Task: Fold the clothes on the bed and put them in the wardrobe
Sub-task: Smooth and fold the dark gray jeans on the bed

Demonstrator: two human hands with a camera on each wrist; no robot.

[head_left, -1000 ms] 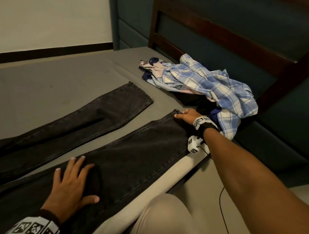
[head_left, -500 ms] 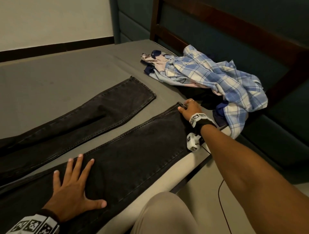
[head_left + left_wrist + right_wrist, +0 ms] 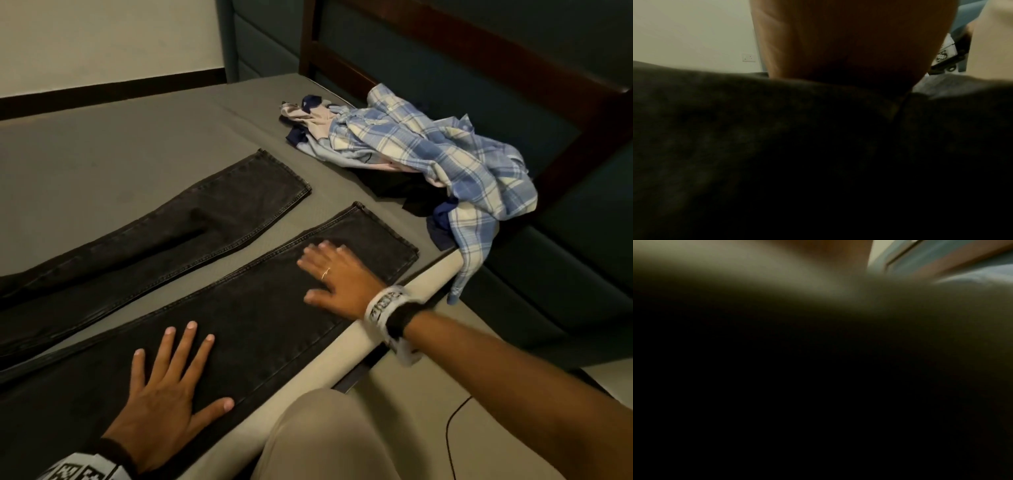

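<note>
The right hand point(image 3: 337, 277) has left the hem corner and now lies flat, fingers straight, on the black jeans point(image 3: 239, 308) spread across the bed point(image 3: 120, 154). The left hand point(image 3: 164, 387) stays spread flat further up the same leg, holding nothing.

Your dark grey jeans point(image 3: 239, 301) lie spread flat on the bed point(image 3: 102, 164), the two legs splayed apart with both hems pointing toward the headboard end; the nearer leg runs along the bed's edge. Beyond the hems sits a crumpled pile of clothes point(image 3: 394, 150), topped by a blue-and-cream plaid shirt point(image 3: 455, 164) that droops over the bed's corner.
</note>
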